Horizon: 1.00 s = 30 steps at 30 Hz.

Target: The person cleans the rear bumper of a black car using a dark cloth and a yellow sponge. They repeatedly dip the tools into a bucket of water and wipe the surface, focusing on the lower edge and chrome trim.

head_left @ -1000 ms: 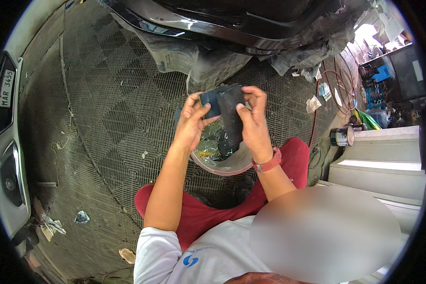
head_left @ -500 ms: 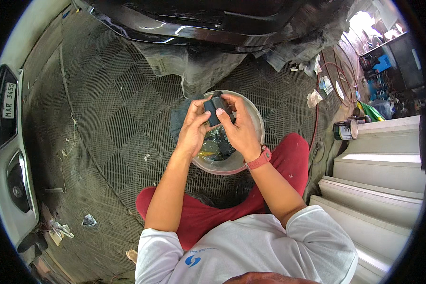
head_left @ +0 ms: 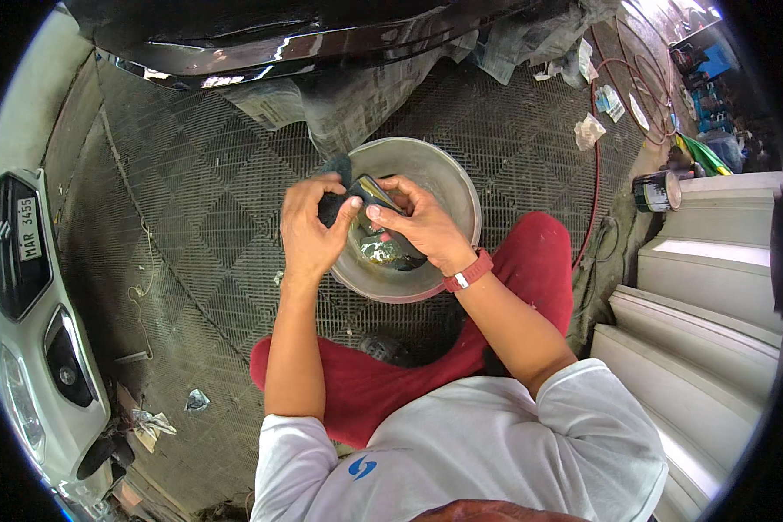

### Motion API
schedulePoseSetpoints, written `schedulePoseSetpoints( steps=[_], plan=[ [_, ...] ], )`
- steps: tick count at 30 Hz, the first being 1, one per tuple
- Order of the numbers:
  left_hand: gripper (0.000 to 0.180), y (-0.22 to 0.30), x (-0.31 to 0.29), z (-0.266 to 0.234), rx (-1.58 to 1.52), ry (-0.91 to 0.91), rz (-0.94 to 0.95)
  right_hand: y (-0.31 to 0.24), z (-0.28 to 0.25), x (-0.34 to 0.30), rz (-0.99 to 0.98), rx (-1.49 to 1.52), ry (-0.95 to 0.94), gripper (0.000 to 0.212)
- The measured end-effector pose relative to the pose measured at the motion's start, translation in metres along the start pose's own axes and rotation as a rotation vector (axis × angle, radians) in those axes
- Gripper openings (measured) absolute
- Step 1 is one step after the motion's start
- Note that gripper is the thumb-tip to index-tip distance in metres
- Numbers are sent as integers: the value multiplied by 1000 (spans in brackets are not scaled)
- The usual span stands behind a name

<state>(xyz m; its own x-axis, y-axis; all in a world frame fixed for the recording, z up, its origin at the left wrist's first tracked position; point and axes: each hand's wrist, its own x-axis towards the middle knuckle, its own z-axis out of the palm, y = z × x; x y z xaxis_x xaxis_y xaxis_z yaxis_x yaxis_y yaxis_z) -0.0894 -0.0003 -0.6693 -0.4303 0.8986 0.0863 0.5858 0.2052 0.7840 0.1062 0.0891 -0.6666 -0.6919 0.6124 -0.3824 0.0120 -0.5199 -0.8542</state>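
Over a round grey basin (head_left: 466, 187) on the floor, I hold a small dark block (head_left: 379, 197) with a shiny, yellowish upper face. My right hand (head_left: 426, 228) is closed round its right side, thumb on the near face and fingers along the far edge. My left hand (head_left: 309, 222) has its fingers curled and its thumb against the block's left end; the grip beneath is partly hidden. A dark cloth (head_left: 340, 165) lies at the basin's left rim, partly behind my left hand. Liquid (head_left: 383, 252) glints in the basin, with dark shapes in it that I cannot make out.
A glossy black car bumper (head_left: 261, 48) with newspaper masking (head_left: 357, 109) hangs ahead. At left stands a white car (head_left: 65, 300). A red hose (head_left: 597, 174), a paint can (head_left: 657, 191) and pale ribbed panels (head_left: 713, 222) are at right. Dark grated matting (head_left: 209, 226) covers the floor.
The block has turned, so its yellowish face now shows. Both hands have shifted a little left, the left hand further out. The whole view has also swung slightly.
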Motion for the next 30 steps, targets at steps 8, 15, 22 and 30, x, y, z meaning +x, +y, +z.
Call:
schedulePoseSetpoints(
  steps=[8,15,22,30],
  plan=[
    [80,-46,-10,46,518,146,-6,-80,21,-9,-934,-929,160,66],
    [76,-25,-7,42,499,159,-71,-161,62,20,-1336,-1488,255,65],
    [76,-33,-9,41,470,165,-113,-168,57,31,-1254,-1694,236,67],
    [75,-31,-7,40,436,113,-159,-174,88,58,-1294,-1749,239,58]
  ],
)
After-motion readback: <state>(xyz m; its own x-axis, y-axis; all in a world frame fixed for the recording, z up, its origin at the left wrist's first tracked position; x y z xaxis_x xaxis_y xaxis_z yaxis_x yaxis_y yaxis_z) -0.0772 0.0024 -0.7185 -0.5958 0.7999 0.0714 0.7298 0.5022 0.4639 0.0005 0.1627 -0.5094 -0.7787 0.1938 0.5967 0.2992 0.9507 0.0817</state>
